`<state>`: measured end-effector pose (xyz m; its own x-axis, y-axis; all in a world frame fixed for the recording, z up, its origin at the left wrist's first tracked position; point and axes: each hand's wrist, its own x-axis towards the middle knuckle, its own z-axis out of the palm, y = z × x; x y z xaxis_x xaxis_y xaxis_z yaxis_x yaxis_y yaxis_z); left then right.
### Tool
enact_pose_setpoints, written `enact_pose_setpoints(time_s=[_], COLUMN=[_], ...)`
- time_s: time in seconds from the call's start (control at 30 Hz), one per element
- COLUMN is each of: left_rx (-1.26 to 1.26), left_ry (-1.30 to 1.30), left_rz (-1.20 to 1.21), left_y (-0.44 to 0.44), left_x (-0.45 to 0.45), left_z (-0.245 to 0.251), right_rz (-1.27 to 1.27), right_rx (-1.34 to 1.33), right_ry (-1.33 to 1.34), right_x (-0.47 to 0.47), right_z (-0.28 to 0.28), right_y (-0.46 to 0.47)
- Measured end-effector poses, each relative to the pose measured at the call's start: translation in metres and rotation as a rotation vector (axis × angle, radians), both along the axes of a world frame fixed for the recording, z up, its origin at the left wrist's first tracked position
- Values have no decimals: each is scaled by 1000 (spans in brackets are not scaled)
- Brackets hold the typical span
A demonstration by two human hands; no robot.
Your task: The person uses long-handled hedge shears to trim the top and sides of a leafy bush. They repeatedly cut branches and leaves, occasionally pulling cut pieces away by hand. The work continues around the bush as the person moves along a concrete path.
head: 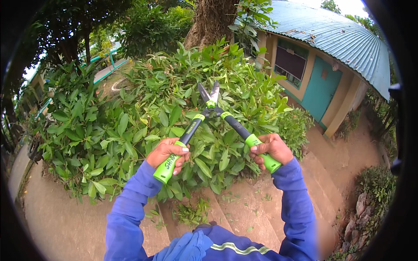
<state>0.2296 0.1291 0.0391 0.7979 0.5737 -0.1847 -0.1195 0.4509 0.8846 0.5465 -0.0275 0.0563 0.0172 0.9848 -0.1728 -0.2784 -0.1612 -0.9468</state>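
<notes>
A pair of hedge shears (212, 112) with green and black handles spans the middle of the view, its two blades parted in a V and pointing away from me. My left hand (169, 154) is wrapped around the left green grip, which bears handwriting. Around the right grip, also marked with writing, my right hand (271, 150) is closed. Beneath and behind the blades spreads a broad-leaved hedge (137, 130). The blade tips lie over its upper leaves; whether they touch any cannot be told.
Cut leaves (194, 210) lie on concrete steps (254, 208) at my feet. A thick tree trunk (212, 23) rises behind the hedge. To the right stands a building with a teal door (321, 88) and corrugated metal roof (326, 29). Rocks (354, 225) edge the lower right.
</notes>
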Motion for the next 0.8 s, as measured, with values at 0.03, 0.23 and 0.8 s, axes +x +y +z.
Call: enact_pose_setpoints(time_s=[0.03,0.23,0.8], left_rx=[-18,-8,21], left_ry=[5,27,107], left_rz=[-11,-83,-63], left_y=[11,51,-17], left_x=[1,9,11], left_z=[2,15,25], right_rz=[-6,-33,-304], right_rx=[-13,-27,8], right_ry=[5,-24,90], right_x=[2,15,-61], right_z=[2,15,-9], right_y=[9,35,-49])
